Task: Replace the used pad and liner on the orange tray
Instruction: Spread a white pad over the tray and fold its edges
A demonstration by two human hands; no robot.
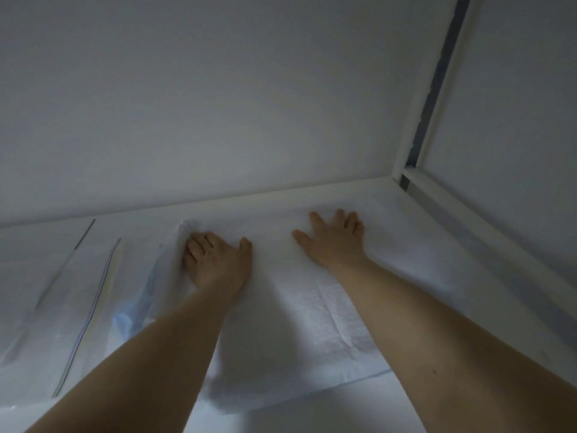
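We have the white quilted pad with a pale blue border [312, 307] spread on the white bench [281, 417], its far edge along the wall [249, 104]. Our right hand [337, 242] presses it flat with fingers spread. Our left hand [215, 260] curls its fingers into the bunched far-left corner. No orange tray shows. We judge the fresh pad laid, with smoothing left.

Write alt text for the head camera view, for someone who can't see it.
A person reaches onto a white pad lying on a white surface by a wall: the right grip lies flat, fingers spread, and the left grip curls into the pad's bunched left edge. Clear plastic bags lie at left.
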